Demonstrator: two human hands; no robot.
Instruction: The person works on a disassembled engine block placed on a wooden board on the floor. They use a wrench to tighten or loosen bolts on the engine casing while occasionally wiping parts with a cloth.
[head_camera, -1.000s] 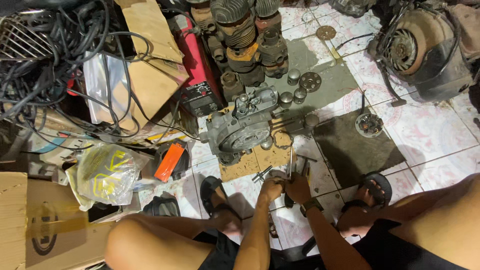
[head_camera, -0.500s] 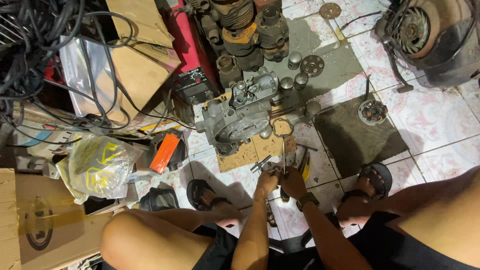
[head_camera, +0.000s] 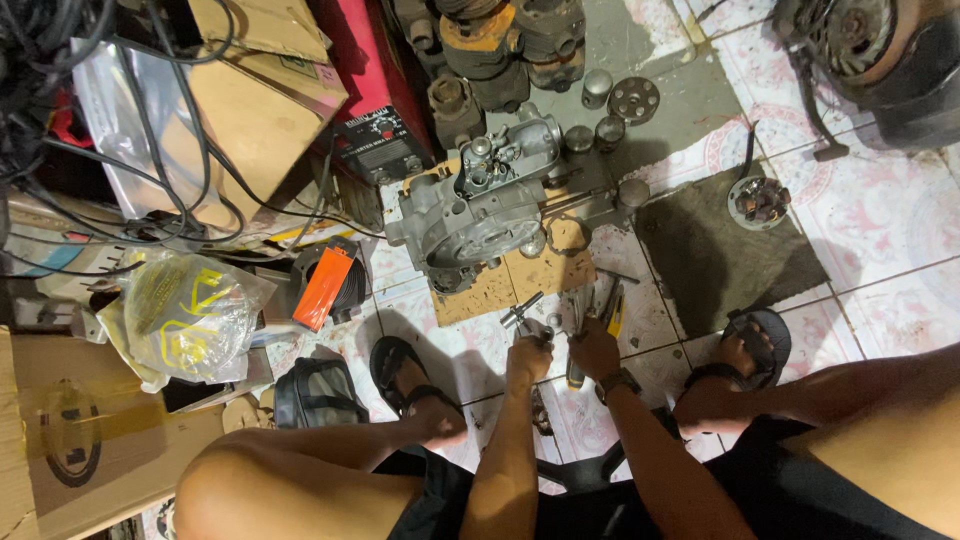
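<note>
The person sits low over a tiled floor (head_camera: 860, 290), knees spread, both forearms reaching down between sandalled feet. The left hand (head_camera: 528, 355) has its fingers curled shut round a small metal tool (head_camera: 522, 314) whose bright end sticks out up and to the left of the fingertips. The right hand (head_camera: 594, 350), just beside it, has its fingers closed over the handles of yellow-gripped pliers (head_camera: 612, 312) lying on the floor; whether they are lifted I cannot tell.

Just beyond the fingertips lies a sheet of brown cardboard (head_camera: 520, 280), and on it rests a grey engine casing (head_camera: 480, 205). Right of the fingers, past a sandal, a dark mat (head_camera: 720, 250) covers the tiles, with a small round metal part (head_camera: 760, 200) at its far corner. Left of the fingers sit an orange-fronted black object (head_camera: 328, 285) and a clear plastic bag (head_camera: 190, 310). Farther off stand a red machine (head_camera: 375, 100) and loose gears (head_camera: 634, 98).
</note>
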